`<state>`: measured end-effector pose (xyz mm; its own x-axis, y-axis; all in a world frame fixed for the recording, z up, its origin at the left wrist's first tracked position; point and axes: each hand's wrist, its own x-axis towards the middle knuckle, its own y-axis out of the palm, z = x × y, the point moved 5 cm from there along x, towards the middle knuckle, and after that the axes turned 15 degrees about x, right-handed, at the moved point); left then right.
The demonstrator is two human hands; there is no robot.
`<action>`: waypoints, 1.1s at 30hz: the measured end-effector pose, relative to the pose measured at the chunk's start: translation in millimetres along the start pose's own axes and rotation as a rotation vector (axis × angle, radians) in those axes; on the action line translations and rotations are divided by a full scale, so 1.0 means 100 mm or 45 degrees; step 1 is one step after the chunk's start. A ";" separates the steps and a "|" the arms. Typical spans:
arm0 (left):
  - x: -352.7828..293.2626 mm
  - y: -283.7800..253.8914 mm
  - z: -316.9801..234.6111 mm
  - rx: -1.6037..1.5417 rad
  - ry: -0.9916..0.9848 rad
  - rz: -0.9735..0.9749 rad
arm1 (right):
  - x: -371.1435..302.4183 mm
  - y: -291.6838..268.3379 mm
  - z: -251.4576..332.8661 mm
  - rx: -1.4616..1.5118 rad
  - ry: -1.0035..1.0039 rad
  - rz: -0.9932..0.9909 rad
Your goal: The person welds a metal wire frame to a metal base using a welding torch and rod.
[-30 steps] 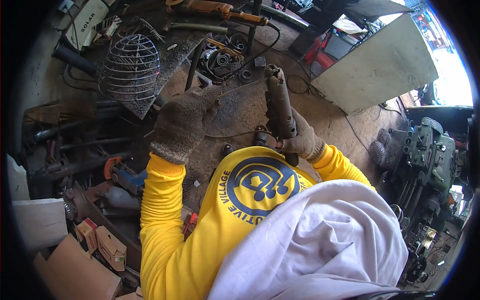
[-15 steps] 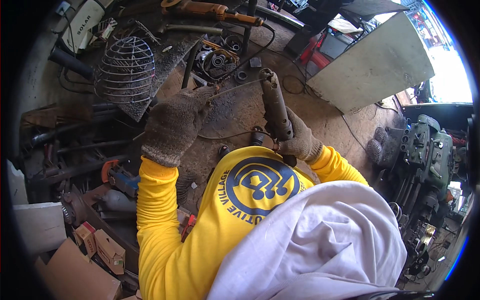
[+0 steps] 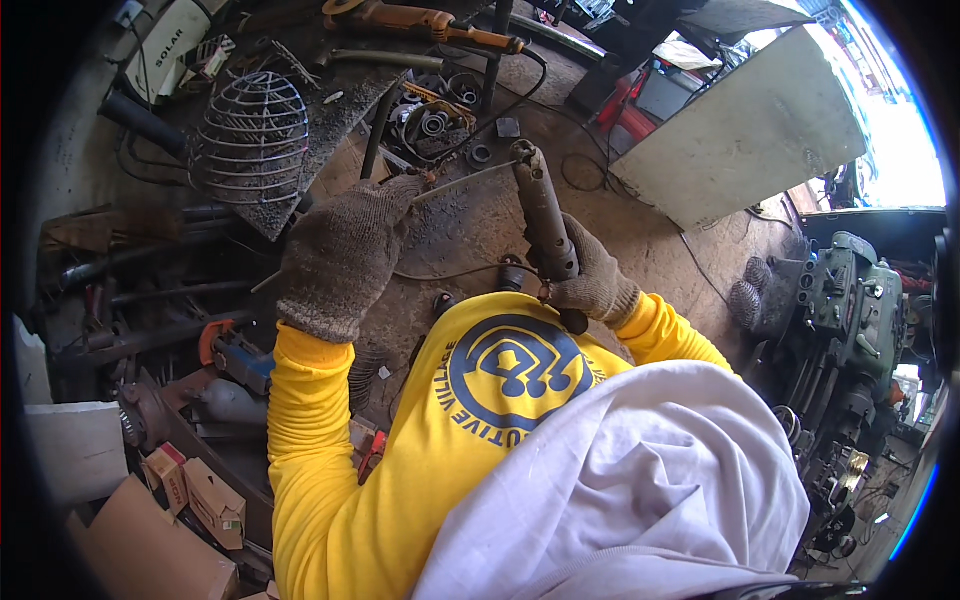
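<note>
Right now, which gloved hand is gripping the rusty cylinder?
The right hand, wrapped around the cylinder's lower end. The left hand instead pinches a thin rod reaching the cylinder's top.

The person wears a bright yellow long-sleeved shirt with a round blue emblem and curved blue lettering printed on it. A loose white cloth (softly folded and creased) hangs over the lower part of the shirt. Both the left hand (image 3: 345, 250) and the right hand (image 3: 595, 282) are covered by thick knitted work gloves, grey-brown and grimy, with ribbed cuffs over the yellow sleeves.
</note>
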<state>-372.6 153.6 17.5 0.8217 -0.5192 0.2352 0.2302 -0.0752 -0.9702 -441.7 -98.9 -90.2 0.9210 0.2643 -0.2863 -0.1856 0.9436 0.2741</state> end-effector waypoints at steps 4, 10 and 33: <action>-0.03 0.00 -0.01 -0.037 -0.028 -0.025 | -0.02 0.00 -0.01 -0.028 -0.003 0.003; -0.04 0.01 -0.04 0.029 0.002 -0.015 | -0.05 0.02 0.02 0.020 0.001 -0.015; 0.01 0.01 -0.02 -0.336 0.059 0.166 | -0.07 0.01 0.07 -0.131 0.025 -0.041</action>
<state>-372.6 151.3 16.7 0.8092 -0.5770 0.1104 -0.0242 -0.2206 -0.9751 -445.8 -101.5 -81.9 0.9202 0.2365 -0.3119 -0.1911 0.9669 0.1693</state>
